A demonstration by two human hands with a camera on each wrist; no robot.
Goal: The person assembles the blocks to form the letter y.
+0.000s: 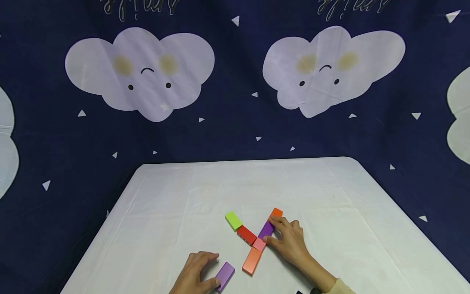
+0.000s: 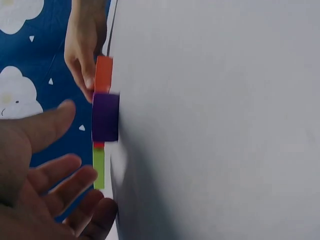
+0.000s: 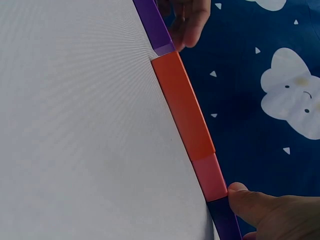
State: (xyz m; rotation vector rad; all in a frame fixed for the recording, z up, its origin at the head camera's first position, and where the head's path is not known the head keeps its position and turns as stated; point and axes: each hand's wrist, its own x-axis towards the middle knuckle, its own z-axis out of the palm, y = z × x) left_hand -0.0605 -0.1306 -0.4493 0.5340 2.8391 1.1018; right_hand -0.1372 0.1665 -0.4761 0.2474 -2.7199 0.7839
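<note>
My right hand (image 1: 291,241) holds the dark purple block (image 1: 266,230) by thumb and forefinger, one near each end. An orange-red block (image 1: 277,212) adjoins its far end and a small pink block (image 1: 259,244) its near end. From the pink block, a salmon block (image 1: 251,262) runs toward me and a red block (image 1: 246,235) slants left to a lime green block (image 1: 233,221). At front left, my left hand (image 1: 196,274) spreads thumb and fingers beside a lighter purple block (image 1: 226,273). In the left wrist view a gap shows between that hand and the block (image 2: 105,117).
A white-covered table (image 1: 176,204) lies beneath the blocks. Behind and around it hangs a dark blue cloth (image 1: 235,139) printed with white clouds and small triangles. A small dark object (image 1: 315,290) shows by the right sleeve at the bottom edge.
</note>
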